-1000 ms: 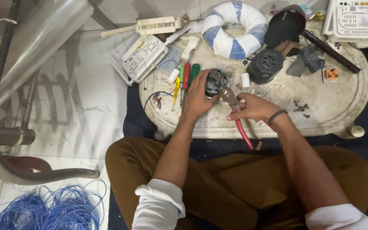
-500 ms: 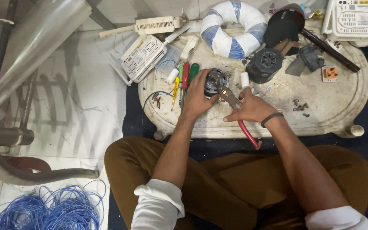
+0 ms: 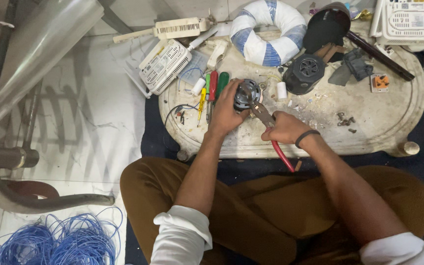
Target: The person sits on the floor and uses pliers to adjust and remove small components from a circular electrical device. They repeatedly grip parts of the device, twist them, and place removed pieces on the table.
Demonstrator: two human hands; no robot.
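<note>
Small round grey metal motor (image 3: pixel 247 94), centre frame on the worn oval white table (image 3: pixel 388 128), clamped steady in left hand (image 3: pixel 226 112). Red-handled pliers (image 3: pixel 271 131) clenched in right hand (image 3: pixel 283 128), nose at the motor's edge for purchase. 3 screwdrivers (image 3: pixel 212 93) beyond-left. Pliers angled slightly higher than 0.5 s ago.
</note>
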